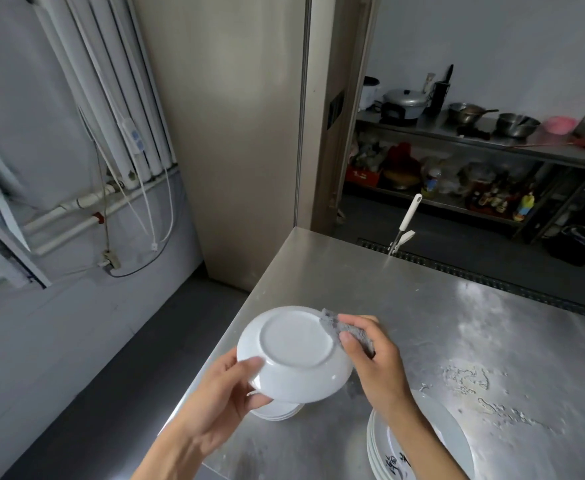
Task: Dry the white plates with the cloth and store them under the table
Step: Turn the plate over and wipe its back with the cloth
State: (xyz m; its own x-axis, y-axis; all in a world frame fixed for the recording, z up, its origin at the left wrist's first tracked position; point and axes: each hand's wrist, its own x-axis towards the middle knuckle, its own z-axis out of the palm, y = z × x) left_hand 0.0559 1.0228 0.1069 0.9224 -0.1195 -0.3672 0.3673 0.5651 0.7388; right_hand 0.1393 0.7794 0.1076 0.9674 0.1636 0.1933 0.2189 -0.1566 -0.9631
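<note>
From the head camera, a round white ceramic plate (296, 353) is held upside down above the near left corner of a brushed stainless steel table (422, 299), its flat foot ring facing up and tilted slightly toward the viewer. The left hand (222, 393) grips the plate's near left rim, thumb lying on the underside and the fingers curled beneath the edge. The right hand (370, 355) pinches a small folded grey cloth (348, 332) between thumb and fingers and presses it against the plate's far right rim. Directly below the held plate, a short stack of white plates (277, 412) sits on the table, mostly hidden by it. Near the bottom right, partly covered by the right forearm, rests a second stack of larger white plates with black markings (457, 445). To the right of it, the tabletop carries white smeared residue (467, 379). At the table's far edge a white-handled utensil (405, 223) stands tilted, its lower end hidden. Beyond, a steel shelf unit (474, 143) bears metal pots and a pink bowl (559, 124), with jars and bottles on its lower level. White pipes (111, 98) run along the left wall.
</note>
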